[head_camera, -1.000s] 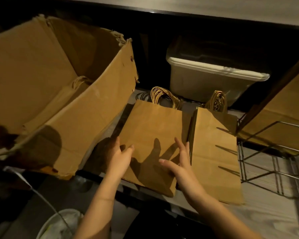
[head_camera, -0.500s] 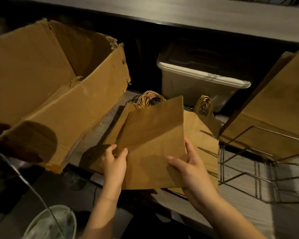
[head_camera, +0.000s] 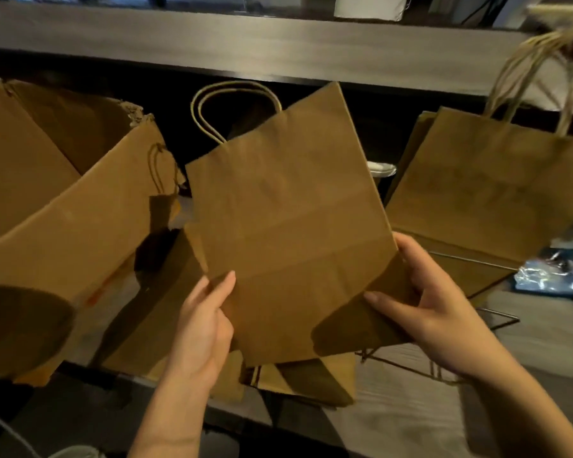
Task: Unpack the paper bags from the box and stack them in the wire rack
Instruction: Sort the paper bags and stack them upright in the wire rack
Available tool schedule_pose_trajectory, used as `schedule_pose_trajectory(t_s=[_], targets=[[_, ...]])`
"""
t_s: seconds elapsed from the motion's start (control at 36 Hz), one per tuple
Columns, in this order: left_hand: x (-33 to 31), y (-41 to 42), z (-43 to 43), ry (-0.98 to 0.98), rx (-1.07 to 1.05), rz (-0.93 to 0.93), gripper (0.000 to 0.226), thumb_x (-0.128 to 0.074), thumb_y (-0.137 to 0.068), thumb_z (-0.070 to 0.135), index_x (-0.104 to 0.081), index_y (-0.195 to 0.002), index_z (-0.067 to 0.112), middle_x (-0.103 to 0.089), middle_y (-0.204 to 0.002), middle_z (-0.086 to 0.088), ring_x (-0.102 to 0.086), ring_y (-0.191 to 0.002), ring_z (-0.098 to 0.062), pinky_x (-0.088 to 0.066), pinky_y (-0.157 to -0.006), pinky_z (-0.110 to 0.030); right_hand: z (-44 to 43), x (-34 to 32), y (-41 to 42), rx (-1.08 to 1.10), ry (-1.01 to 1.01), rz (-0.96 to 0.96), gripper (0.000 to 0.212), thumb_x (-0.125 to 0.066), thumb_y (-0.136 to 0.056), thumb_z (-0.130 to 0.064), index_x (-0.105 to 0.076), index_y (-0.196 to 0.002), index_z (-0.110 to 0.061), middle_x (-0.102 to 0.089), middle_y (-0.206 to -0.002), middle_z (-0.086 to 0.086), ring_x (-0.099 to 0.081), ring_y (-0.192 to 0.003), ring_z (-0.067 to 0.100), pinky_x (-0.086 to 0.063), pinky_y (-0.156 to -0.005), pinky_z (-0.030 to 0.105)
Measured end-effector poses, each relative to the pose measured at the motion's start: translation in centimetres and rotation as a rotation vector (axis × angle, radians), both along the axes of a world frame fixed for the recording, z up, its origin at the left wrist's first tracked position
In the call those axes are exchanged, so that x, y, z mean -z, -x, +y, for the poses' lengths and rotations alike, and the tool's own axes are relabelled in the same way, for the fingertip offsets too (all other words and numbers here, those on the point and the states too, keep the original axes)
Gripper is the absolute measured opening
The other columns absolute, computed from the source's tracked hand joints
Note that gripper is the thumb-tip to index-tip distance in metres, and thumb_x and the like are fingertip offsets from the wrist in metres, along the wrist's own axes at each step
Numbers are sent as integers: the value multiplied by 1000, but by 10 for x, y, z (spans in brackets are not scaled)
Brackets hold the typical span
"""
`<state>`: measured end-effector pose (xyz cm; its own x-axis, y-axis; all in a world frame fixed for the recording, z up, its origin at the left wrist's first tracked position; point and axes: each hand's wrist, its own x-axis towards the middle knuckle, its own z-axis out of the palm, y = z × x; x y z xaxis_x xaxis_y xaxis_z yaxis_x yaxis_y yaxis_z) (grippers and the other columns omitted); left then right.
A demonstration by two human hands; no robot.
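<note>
Paper bag point(head_camera: 288, 226), brown and folded flat, is held up in front of me by both my hands, above the wooden counter point(head_camera: 394, 411) and between the cardboard box point(head_camera: 63, 226) to my left and the wire rack point(head_camera: 411, 367) to my right. My left hand point(head_camera: 202, 332) reaches up from below and pinches the bag's lower left edge, thumb lying on the front face, the other fingers hidden behind the paper. My right hand point(head_camera: 437, 312) grips the lower right corner, thumb pressed across the front, fingers curled round the edge to the back. Both forearms are bare and angle in from the bottom of the view. The bag is tilted, its top leaning to the right, and its two pale twisted-paper handles point(head_camera: 232, 107) loop up from the top edge at the left. A straight horizontal crease runs across its middle, and a dark shadow covers its lower right corner under my thumb. Just below it, more flat bags point(head_camera: 315, 381) lie on the counter. The box is open, lying on its side, with torn flaps. In the rack, other bags point(head_camera: 483, 200) stand upright, leaning back, handles up. A dark shelf point(head_camera: 245, 44) runs across above.
</note>
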<state>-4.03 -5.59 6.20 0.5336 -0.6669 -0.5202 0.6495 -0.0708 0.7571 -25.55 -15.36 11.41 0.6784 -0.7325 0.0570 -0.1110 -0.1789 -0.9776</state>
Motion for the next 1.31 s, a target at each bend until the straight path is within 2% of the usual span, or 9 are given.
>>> schedule_pose_trajectory(t_s=[0.08, 0.19, 0.42, 0.58, 0.83, 0.97, 1.06, 1.17, 1.31], targets=[[-11, 16, -18, 71, 79, -19, 71, -61, -84, 18, -27, -146, 22, -55, -131, -6, -51, -120, -21, -39, -103, -41, -14, -5, 22, 98, 114, 9, 49, -70, -78, -28, -48, -121, -40, -60, -114, -19, -60, -105, 5, -54, -80, 22], [-29, 43, -48, 232, 232, -122, 44, -57, -80, 17, -53, -121, 28, -65, -120, 2, -57, -117, -15, -36, -107, -40, -31, -12, 51, 287, 226, 20, 47, -68, -74, -27, -49, -112, -45, -63, -109, -20, -61, -103, 3, -55, -77, 20], [-59, 73, -101, 378, 421, -378, 32, -44, -96, 12, -55, -120, 28, -64, -122, 8, -56, -118, -7, -38, -107, -40, -61, -20, 77, 610, 423, 23, 56, -68, -79, 0, -40, -114, -33, -52, -104, -24, -54, -98, -14, -44, -82, 5], [-73, 83, -137, 456, 467, -560, 23, -43, -98, 12, -56, -112, 26, -68, -108, 15, -61, -107, -1, -51, -85, -21, -83, -9, 85, 767, 478, -21, 54, -67, -83, -6, -38, -126, -22, -51, -112, -23, -52, -108, -9, -45, -90, 11], [-26, 98, -162, 296, 436, -710, 15, -58, -92, 17, -63, -98, 29, -69, -103, 4, -64, -103, -11, -50, -91, -35, -103, 44, 102, 873, 477, 107, 62, -70, -81, -3, -39, -133, -11, -50, -119, -5, -49, -107, 4, -40, -90, 6], [5, 102, -157, 151, 475, -765, 13, -62, -89, 18, -62, -92, 30, -69, -94, 9, -65, -92, -4, -51, -81, -26, -101, 66, 112, 818, 390, 205, 58, -69, -83, -11, -41, -134, -10, -51, -116, -9, -54, -107, 17, -48, -94, 34], [21, 103, -151, 34, 544, -778, 16, -61, -89, 27, -57, -104, 32, -64, -112, 5, -60, -105, -8, -49, -96, -37, -96, 75, 117, 741, 344, 182, 64, -68, -84, -17, -35, -138, -18, -48, -114, -19, -55, -108, 15, -49, -93, 32], [22, 107, -149, -63, 585, -791, 62, -59, -87, 42, -35, -140, 19, -45, -142, -2, -43, -131, -19, -40, -107, -44, -91, 83, 118, 645, 311, 92, 82, -70, -78, -35, -19, -141, -40, -46, -132, -14, -50, -119, 10, -44, -97, 22], [15, 111, -150, -24, 561, -811, 43, -58, -92, 25, -33, -128, 26, -52, -125, 7, -53, -109, -3, -44, -84, -14, -90, 91, 119, 647, 331, 126, 100, -72, -75, -17, -6, -148, -33, -37, -142, 0, -46, -124, 13, -42, -103, 31]])
